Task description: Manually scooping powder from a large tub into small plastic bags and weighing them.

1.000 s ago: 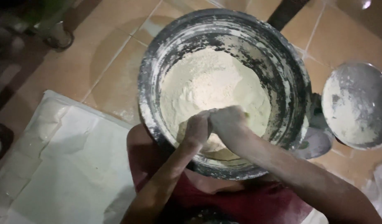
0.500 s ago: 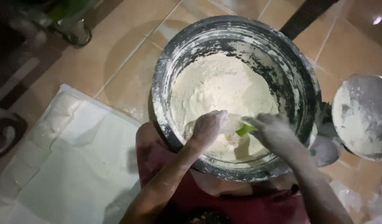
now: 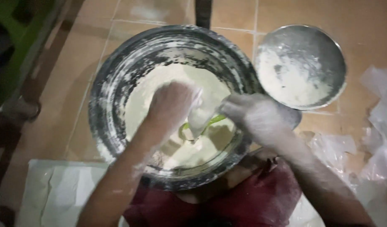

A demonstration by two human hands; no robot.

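Observation:
A large metal basin (image 3: 118, 84), dusted white inside, sits on the floor and holds a mound of pale flour (image 3: 168, 88). My left hand (image 3: 172, 103), coated in flour, is over the flour with a white floury lump at its fingertips. My right hand (image 3: 254, 115), also floury, hovers at the basin's right rim. A green tool (image 3: 212, 121) pokes out between the two hands, and motion blur hides which hand holds it.
A smaller round metal bowl (image 3: 302, 63) with flour in it stands on the tan tiled floor to the right. White sheeting (image 3: 59, 193) lies at lower left, crumpled clear plastic (image 3: 370, 138) at right. My dark red clothing (image 3: 260, 197) is below the basin.
My two hands, pressed together over the flour a second ago, have parted. The right one has drawn back to the basin's right rim, and a green tool shows between them.

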